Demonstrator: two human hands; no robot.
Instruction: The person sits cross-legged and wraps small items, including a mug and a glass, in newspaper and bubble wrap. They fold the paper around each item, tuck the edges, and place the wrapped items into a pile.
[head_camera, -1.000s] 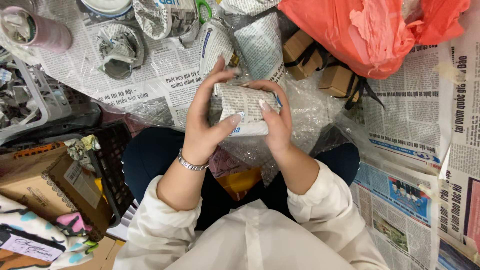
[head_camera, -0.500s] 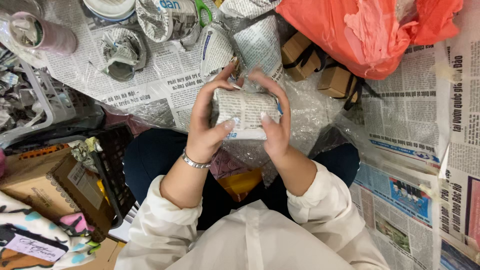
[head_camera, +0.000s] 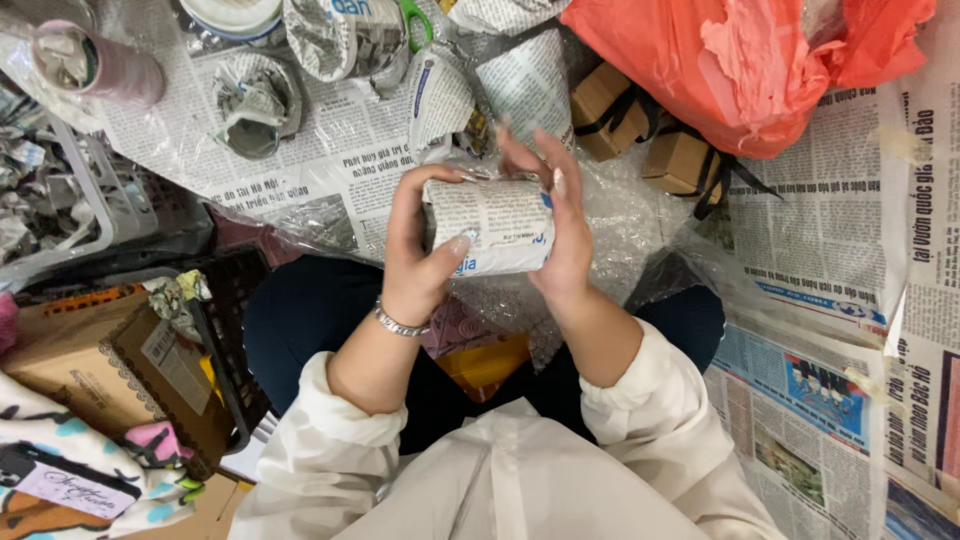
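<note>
Floor's basically covered w/ spread newspaper sheets (head_camera: 830, 230), person sitting on it in a white top, legs in dark trousers. Both hands are up over the lap holding a newspaper-wrapped bundle (head_camera: 492, 225), roughly cylinder shaped, lying sideways. Left hand (head_camera: 425, 255) grips its left end, thumb across the front, bracelet on the wrist; right hand (head_camera: 562, 225) is closed round the right end w/ fingers pointing up. Under the bundle there's a bubble wrap sheet (head_camera: 625, 215). Orange plastic bag (head_camera: 720, 60) top right, two small brown boxes (head_camera: 640, 125) w/ black ribbon just beside it. More paper-wrapped items (head_camera: 345, 40) up top, white basket (head_camera: 70, 200) far left.
</note>
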